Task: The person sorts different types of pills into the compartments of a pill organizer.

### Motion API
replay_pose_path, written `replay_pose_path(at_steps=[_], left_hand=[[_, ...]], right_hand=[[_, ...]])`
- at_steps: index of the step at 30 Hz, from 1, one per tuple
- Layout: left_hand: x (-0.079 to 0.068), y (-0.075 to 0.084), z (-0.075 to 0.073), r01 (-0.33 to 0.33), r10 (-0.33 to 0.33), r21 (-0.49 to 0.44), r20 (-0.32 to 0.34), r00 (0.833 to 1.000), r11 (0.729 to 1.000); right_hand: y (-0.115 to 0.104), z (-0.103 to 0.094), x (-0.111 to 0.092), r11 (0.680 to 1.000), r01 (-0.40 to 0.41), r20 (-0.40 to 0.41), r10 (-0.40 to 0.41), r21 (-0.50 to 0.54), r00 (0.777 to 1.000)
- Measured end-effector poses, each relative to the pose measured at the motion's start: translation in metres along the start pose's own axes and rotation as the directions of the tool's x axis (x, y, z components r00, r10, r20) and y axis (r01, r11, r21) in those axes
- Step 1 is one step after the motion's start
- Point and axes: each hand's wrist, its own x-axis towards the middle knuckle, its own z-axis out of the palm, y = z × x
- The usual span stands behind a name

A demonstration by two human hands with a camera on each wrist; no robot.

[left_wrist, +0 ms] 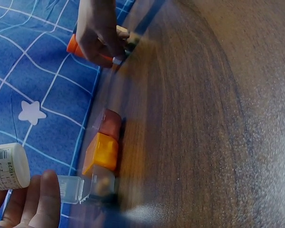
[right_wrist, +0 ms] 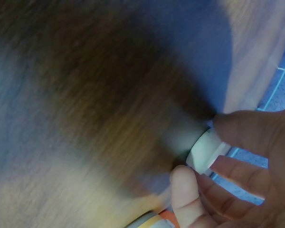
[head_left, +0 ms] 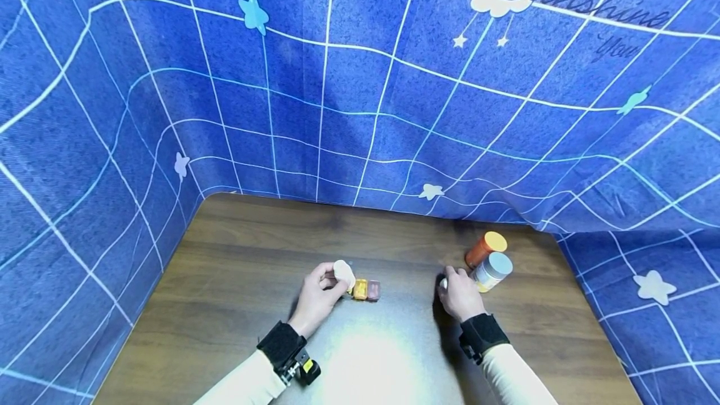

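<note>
My left hand (head_left: 316,295) grips a small white bottle (head_left: 344,274) by its side, tilted over the left end of a pill organizer. In the left wrist view the bottle's printed label (left_wrist: 1,168) shows. The pill organizer has a clear compartment (left_wrist: 103,181) with its lid (left_wrist: 71,189) flipped open, an orange compartment (head_left: 360,289) and a purplish-red one (head_left: 374,290). Off to the right, my right hand (head_left: 462,295) pinches a white cap (right_wrist: 206,151) between thumb and fingers, low at the wooden table.
An orange bottle with a yellow-orange lid (head_left: 495,242) and a white bottle with a grey lid (head_left: 499,264) stand just beyond my right hand. The wooden table (head_left: 270,230) meets a blue patterned curtain (head_left: 292,111) at its back and sides.
</note>
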Motion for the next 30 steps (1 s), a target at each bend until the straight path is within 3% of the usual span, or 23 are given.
replay_pose_path(at_steps=[6, 11, 16, 19, 23, 26, 30], left_hand=[[-0.001, 0.002, 0.001, -0.039, 0.04, -0.028, 0.046, 0.998, 0.999], [-0.002, 0.007, 0.003, -0.081, 0.082, -0.02, 0.083, 0.993, 0.997], [-0.003, 0.011, 0.003, -0.087, 0.085, 0.016, 0.101, 0.991, 0.996], [-0.002, 0.01, 0.003, -0.093, 0.091, 0.014, 0.121, 0.989, 0.996], [0.003, -0.006, 0.004, -0.097, 0.095, 0.016, 0.115, 0.989, 0.995], [0.006, -0.02, 0.004, -0.113, 0.108, 0.049, 0.093, 0.99, 0.992], [0.005, -0.025, 0.004, -0.14, 0.132, 0.104, 0.077, 0.988, 0.985]], right_hand=[[-0.007, -0.002, 0.001, 0.999, 0.035, -0.055, -0.035, 0.01, 0.998], [-0.041, -0.022, 0.005, 0.984, 0.112, -0.144, -0.092, 0.138, 0.985], [-0.083, -0.046, 0.012, 0.916, 0.192, -0.173, -0.137, 0.353, 0.975], [-0.103, -0.054, 0.014, 0.867, 0.252, -0.195, -0.183, 0.429, 0.964], [-0.126, -0.057, 0.014, 0.808, 0.347, -0.228, -0.268, 0.476, 0.936], [-0.14, -0.058, 0.014, 0.773, 0.345, -0.213, -0.272, 0.532, 0.938], [-0.156, -0.056, 0.011, 0.715, 0.296, -0.172, -0.243, 0.633, 0.955]])
